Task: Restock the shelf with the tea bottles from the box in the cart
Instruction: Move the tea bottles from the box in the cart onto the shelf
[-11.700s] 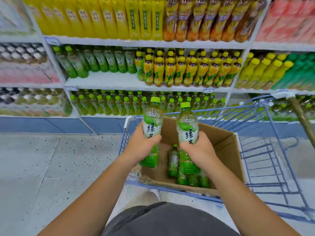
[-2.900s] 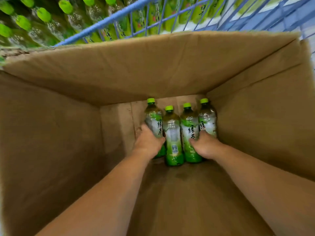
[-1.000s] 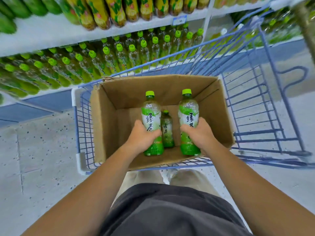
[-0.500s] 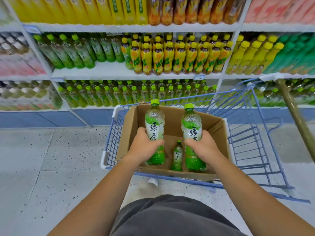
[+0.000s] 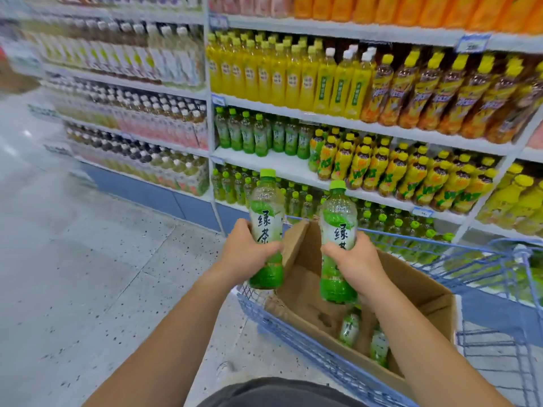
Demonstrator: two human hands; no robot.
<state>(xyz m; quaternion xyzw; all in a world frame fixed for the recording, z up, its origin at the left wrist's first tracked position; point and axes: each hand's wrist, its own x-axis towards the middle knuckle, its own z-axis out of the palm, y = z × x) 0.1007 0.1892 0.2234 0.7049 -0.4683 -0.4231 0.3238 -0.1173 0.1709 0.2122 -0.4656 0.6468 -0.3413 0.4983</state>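
My left hand [image 5: 248, 254] grips a green tea bottle [image 5: 266, 212] upright, lifted above the left edge of the cardboard box [image 5: 423, 292]. My right hand [image 5: 354, 258] grips a second green tea bottle [image 5: 338, 227] upright over the box. Two more tea bottles [image 5: 349, 329] lie at the bottom of the box, which sits in the blue wire cart [image 5: 323, 358]. On the white shelf [image 5: 282, 165] ahead stands a row of matching green tea bottles [image 5: 258, 136], with bare shelf in front of them.
Yellow-capped orange drink bottles [image 5: 396, 168] fill the right part of that shelf. Green-capped bottles [image 5: 232, 186] stand on the lowest shelf behind the cart. Taller yellow and brown bottles [image 5: 352, 83] line the shelf above. Speckled grey floor [image 5: 88, 274] spreads to the left.
Both hands have lifted the two bottles higher out of the box, and my view has swung left, so the cart now lies to the lower right and the shelves look slanted.
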